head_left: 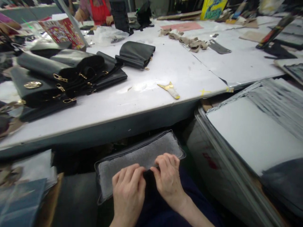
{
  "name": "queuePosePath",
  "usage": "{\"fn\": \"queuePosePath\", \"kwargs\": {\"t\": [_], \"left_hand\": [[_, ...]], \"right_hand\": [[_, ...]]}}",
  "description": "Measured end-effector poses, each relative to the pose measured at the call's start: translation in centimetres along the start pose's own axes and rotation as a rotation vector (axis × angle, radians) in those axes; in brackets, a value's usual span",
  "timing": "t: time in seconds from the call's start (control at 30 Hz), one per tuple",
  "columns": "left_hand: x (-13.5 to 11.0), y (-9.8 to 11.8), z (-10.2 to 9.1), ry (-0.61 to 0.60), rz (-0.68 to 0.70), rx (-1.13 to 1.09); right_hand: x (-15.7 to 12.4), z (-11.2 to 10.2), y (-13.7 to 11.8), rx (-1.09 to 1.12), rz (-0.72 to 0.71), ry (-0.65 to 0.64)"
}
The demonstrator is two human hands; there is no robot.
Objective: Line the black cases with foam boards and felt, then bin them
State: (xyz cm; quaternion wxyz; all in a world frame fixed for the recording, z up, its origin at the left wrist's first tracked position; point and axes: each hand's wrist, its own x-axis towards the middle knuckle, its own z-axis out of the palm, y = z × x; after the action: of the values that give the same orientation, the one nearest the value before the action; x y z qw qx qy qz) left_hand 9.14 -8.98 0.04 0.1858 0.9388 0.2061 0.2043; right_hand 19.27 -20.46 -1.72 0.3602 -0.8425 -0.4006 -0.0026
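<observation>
Just below the near edge of the table point(139, 102), I've got the left hand point(129, 187) and right hand point(167, 178) pinched, no gap, on the near rim of a grey panel point(134, 154), probably for better control. Yellowish scrap point(170, 90) sits by that edge, handy I guess; black bags point(59, 67) are piled toward the left end, likely for elbow room.

A bag-making workshop by its look, shown by black bags point(68, 64) heaped on a long white worktable point(113, 102), gold-coloured clasps point(60, 78) fitted to them, tan strips point(195, 44) scattered farther back, sheets point(246, 126) stacked at the right, the table shared with an aproned co-worker point(97, 13)
</observation>
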Motion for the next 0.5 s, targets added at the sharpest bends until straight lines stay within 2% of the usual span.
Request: {"fn": "queuePosePath", "kwargs": {"t": [0.1,0.17,0.23,0.3,0.37,0.43,0.5], "left_hand": [[0.1,-0.2,0.1,-0.104,0.069,-0.05],[0.0,-0.6,0.0,-0.133,0.105,-0.055],[0.0,-1.0,-0.1,-0.136,0.145,-0.055],[0.2,-1.1,-0.2,-0.14,0.18,-0.062],[0.7,-0.8,-0.3,-0.15,0.201,-0.08],[1.3,-0.2,-0.3,-0.16,0.197,-0.082],[2.0,0.4,0.0,-0.168,0.182,-0.047]], "right_hand": [[-0.1,-0.6,1.1,-0.089,-0.024,0.103],[-0.3,-1.3,2.6,-0.159,-0.016,0.202],[-0.9,-2.0,4.3,-0.112,0.089,0.271],[-1.6,-2.2,6.0,0.093,0.289,0.255],[-2.2,-1.7,7.2,0.366,0.467,0.162],[-2.5,-0.8,7.7,0.619,0.526,0.08],[-2.4,0.1,7.7,0.789,0.516,0.081]]}}
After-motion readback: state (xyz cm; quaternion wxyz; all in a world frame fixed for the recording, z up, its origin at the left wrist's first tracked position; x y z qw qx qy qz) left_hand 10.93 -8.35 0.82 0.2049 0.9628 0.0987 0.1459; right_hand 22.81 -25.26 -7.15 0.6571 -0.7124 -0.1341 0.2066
